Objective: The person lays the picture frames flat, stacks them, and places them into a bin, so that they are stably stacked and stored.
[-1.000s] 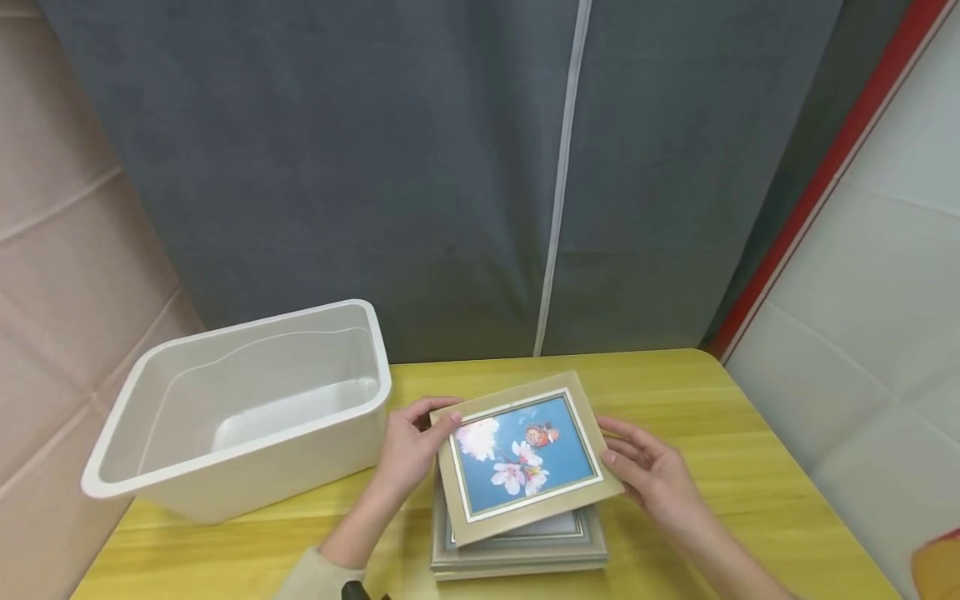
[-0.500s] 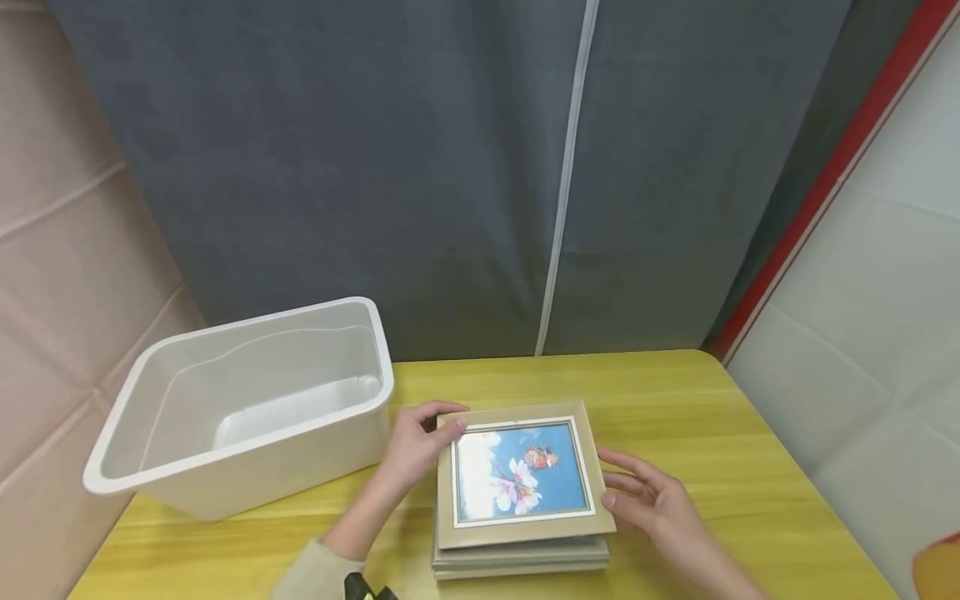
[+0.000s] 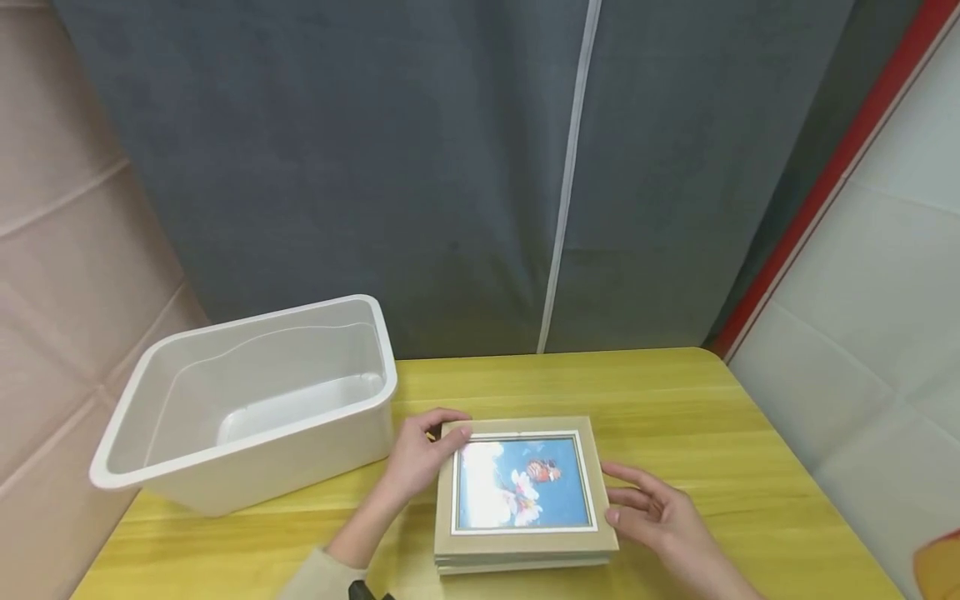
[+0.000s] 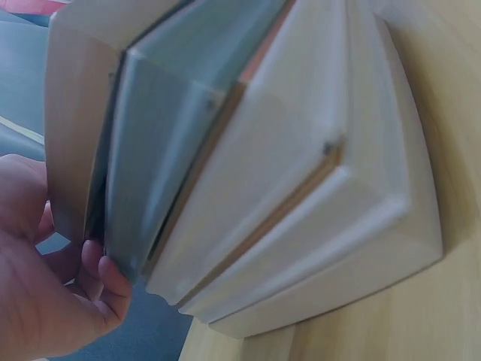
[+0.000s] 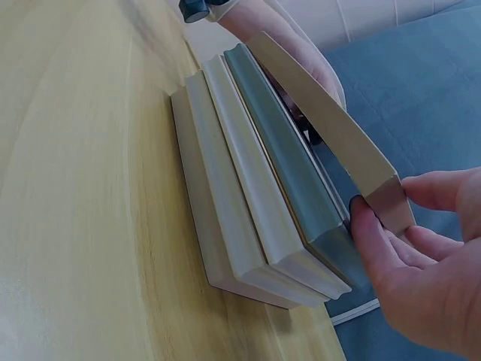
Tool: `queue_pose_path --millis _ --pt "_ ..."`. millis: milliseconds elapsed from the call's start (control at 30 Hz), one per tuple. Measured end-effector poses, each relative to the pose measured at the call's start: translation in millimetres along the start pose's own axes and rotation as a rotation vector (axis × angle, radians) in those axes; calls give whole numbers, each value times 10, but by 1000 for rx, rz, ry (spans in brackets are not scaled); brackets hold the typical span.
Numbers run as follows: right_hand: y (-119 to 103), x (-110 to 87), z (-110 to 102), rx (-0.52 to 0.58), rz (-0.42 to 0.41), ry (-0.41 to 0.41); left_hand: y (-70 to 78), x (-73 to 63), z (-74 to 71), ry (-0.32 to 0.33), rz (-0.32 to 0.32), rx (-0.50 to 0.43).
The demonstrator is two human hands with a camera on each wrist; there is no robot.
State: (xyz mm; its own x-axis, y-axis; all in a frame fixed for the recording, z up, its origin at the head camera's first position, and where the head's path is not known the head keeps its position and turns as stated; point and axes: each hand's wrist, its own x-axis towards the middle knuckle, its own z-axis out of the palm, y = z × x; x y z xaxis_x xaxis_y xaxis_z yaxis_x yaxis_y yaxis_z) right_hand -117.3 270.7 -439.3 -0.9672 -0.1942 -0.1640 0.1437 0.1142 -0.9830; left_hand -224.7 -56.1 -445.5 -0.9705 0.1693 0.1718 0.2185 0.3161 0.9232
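Note:
A beige picture frame (image 3: 528, 546) with a white inner border lies face up, its picture showing pink-white blossoms and a butterfly on blue. My left hand (image 3: 418, 457) pinches its far left corner, thumb on top. At its right edge, my right hand (image 3: 663, 521) holds the frame between thumb and fingers. Beneath it is a stack of several more frames; a blue-grey frame (image 5: 293, 173) is uppermost there, with paler frames (image 5: 240, 173) below. In the right wrist view, a narrow gap parts the top frame from the stack, and my fingertips reach into it.
An open white plastic bin (image 3: 300, 446) stands on the left of the yellow wood-grain table (image 3: 742, 467), with nothing visible inside. A dark grey curtain (image 3: 375, 167) hangs behind the table's back edge. Part of an orange-red object (image 3: 937, 567) shows at the lower right.
Both hands have lowered the beige frame toward me and turned it from a slant to nearly square over the stack. The frames below are now almost covered in the head view.

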Motion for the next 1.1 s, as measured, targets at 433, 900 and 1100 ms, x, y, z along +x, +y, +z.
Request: queue_pose_path --millis 433,900,1100 --pt "-3 -34 63 -82 90 105 -58 -15 42 -11 25 43" --pt "33 -53 27 -93 75 81 -54 -18 83 29 33 59" --pt "30 0 18 -143 11 69 -78 -29 21 40 18 61"
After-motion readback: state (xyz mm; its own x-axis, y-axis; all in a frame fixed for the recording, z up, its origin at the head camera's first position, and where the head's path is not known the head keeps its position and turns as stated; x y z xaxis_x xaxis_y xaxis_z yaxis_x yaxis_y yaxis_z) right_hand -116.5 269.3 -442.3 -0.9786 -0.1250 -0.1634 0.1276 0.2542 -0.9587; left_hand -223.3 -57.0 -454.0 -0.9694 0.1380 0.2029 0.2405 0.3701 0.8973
